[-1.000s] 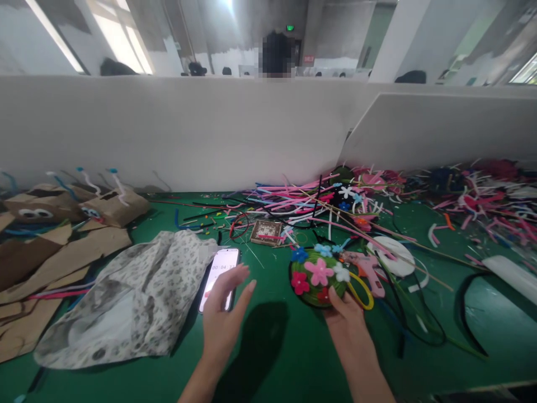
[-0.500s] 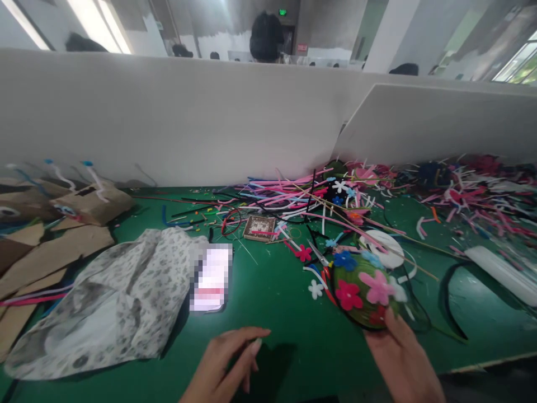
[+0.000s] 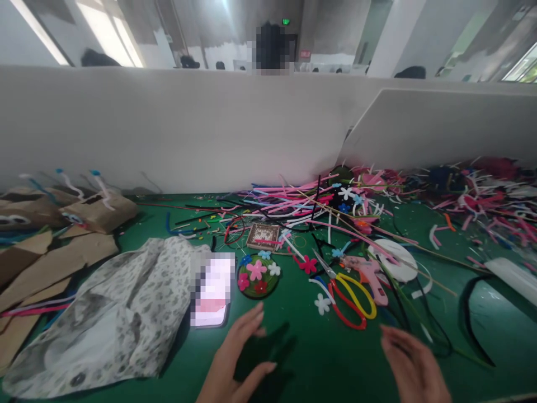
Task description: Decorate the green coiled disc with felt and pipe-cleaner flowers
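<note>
A round green piece [image 3: 257, 288] decorated with pink, red, blue and white flowers lies on the green table, right of a lit phone [image 3: 213, 291]. Just below it is my left hand [image 3: 239, 355], empty, with thumb and fingers spread apart. My right hand [image 3: 413, 364] hovers over the table at the lower right, fingers curved and slightly blurred, holding nothing. Between the hands and farther back lie scissors [image 3: 350, 296] with red and yellow handles, beside a pink glue gun [image 3: 369, 274]. A white flower [image 3: 322, 303] sits left of the scissors.
Patterned cloth [image 3: 126, 313], cardboard pieces [image 3: 59, 260] and paper-bag figures [image 3: 100, 212] occupy the left. A small patterned box [image 3: 263, 236], a white roll [image 3: 394, 260] and heaped pipe cleaners [image 3: 285, 204] lie farther back, before a white partition [image 3: 201, 129].
The flowered piece has left my right hand and now lies beside the phone. My right hand is empty, and the scissors and glue gun are uncovered. My left hand has opened wider.
</note>
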Available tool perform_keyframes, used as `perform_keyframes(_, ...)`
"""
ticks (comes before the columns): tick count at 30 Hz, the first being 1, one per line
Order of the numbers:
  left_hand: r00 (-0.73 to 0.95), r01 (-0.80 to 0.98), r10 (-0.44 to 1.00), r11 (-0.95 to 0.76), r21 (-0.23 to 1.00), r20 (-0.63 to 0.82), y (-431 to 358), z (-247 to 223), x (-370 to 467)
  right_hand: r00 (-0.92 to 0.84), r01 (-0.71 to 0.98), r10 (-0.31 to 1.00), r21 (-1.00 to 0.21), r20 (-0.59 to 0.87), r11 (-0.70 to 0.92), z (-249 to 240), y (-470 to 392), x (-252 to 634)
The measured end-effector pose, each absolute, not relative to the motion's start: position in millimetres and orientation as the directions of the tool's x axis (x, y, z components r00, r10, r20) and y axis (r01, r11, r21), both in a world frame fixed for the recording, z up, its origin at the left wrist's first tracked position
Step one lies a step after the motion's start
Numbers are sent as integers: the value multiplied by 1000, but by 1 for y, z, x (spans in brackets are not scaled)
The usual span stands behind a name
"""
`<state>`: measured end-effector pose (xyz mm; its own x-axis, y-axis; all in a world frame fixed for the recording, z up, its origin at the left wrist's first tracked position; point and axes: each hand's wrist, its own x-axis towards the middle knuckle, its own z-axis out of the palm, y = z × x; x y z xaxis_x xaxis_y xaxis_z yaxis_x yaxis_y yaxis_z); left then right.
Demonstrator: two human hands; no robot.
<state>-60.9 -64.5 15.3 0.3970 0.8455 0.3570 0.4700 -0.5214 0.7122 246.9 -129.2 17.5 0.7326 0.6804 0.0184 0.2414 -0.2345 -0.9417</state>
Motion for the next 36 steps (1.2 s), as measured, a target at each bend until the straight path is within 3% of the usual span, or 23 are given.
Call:
perform_keyframes(2,447,452,848,-490,746,286,-65,24,-53,708,504,684,-805,178,-313,24,-102,275)
perform_keyframes(5,584,501,757,-619,605,292,-59,40,-42,532,823,766,-435,362,-366,27,-55,303)
perform_keyframes(7,602,584,747,-653,483,281,-47,47,-39,467,879,821,-278,328,-388,24,-30,312)
perform_keyframes(9,534,697,790,-613,371,302,-27,50,-42,454,888,847,-220,275,-404,20,-13,315)
perform_keyframes(12,376,863,852,-465,196,364,12,49,-51,486,870,837,-229,252,-436,16,-2,312)
perform_keyframes(16,453,852,821,-513,102,347,52,49,-59,571,819,773,-265,277,-509,22,-2,307)
perform_keyframes(19,507,817,801,-564,118,319,63,51,-58,671,740,654,-369,350,-561,33,-10,306)
perform_keyframes(22,501,807,812,-563,176,299,63,50,-53,776,608,535,-621,334,-495,44,-21,298)
perform_keyframes(25,475,804,834,-541,246,280,58,48,-44,776,515,594,-757,213,-401,47,-31,272)
perform_keyframes(30,435,803,852,-513,303,290,45,43,-29,590,638,779,-715,214,-287,28,-40,215)
perform_keyframes(36,397,790,830,-526,314,392,35,33,-31,465,796,809,-570,359,-204,5,-46,193)
